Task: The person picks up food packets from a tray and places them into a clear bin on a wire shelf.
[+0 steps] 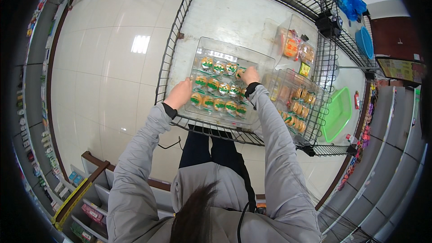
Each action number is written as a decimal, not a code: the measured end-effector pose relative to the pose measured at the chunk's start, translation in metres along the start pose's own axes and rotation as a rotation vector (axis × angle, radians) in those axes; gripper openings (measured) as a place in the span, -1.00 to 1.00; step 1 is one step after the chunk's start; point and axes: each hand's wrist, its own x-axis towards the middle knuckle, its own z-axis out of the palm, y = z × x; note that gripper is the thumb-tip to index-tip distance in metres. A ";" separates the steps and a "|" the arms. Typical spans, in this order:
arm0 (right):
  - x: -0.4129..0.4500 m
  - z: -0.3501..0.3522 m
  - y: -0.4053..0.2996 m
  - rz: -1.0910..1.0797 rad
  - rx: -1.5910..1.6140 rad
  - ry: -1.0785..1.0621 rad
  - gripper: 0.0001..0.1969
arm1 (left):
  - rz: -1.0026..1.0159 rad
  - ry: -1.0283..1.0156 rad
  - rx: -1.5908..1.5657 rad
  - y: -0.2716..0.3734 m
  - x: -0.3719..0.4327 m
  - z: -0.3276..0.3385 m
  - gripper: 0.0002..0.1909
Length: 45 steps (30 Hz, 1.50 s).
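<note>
A clear plastic bin (233,44) stands on the white shelf before me and holds rows of packaged round biscuits (223,88) in clear wrappers with green print. My left hand (181,92) is at the bin's left wall, its fingers curled at the edge. Over the bin's right part, my right hand (249,75) has its fingertips on one wrapped biscuit (240,73) at the right end of the back row. My right wrist partly hides the biscuits at the right end of the middle row.
To the right, a second clear bin (297,74) holds more packaged biscuits; behind it another clear bin (293,20) holds bagged snacks. A black wire rim (216,131) borders the shelf. Further right lie a green plastic basket (337,114) and a blue basin (364,43). Stocked store shelves flank the tiled floor.
</note>
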 end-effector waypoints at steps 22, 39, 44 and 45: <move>-0.143 -0.141 0.189 -0.608 -0.159 0.112 -0.55 | 0.016 0.012 0.092 -0.009 0.008 0.011 -0.73; -0.116 -0.115 0.203 -0.629 0.213 0.069 -0.64 | 0.009 0.003 0.111 -0.007 0.010 0.010 -0.73; -0.135 -0.172 0.187 -0.237 0.697 -0.309 -0.63 | 0.011 0.018 0.095 -0.007 0.009 0.010 -0.74; -0.137 -0.178 0.183 -0.201 0.751 -0.351 -0.64 | 0.006 0.022 0.094 -0.006 0.008 0.009 -0.74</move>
